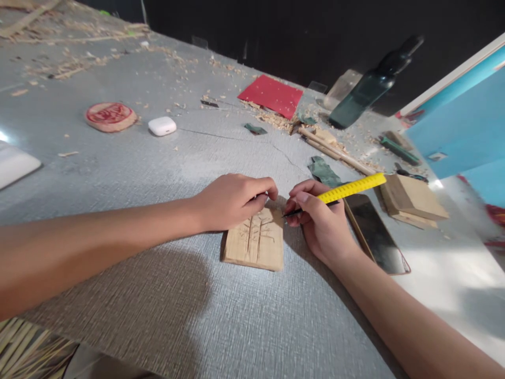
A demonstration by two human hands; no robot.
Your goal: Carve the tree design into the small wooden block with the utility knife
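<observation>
A small square wooden board [260, 245] lies flat on the grey table, with thin tree-like lines marked on its face. My left hand [240, 197] rests over its upper left edge, fingers bent, holding it down; the fingertips are partly hidden. Beside the board's upper right corner, my right hand [321, 221] is closed in a pen grip around a slim carving tool [351, 188] with a yellow ridged handle and a dark pointed tip. That tip is close to the board's right edge; I cannot tell if it touches.
Right of my hand lie a phone [374, 231] and wooden blocks [412, 200]. Green sandpaper scraps [323, 171], sticks [339, 152], red paper [272, 96] and a dark bottle [366, 92] are farther back. A white earbud case [162, 126] and red-marked wooden disc [110, 116] sit left.
</observation>
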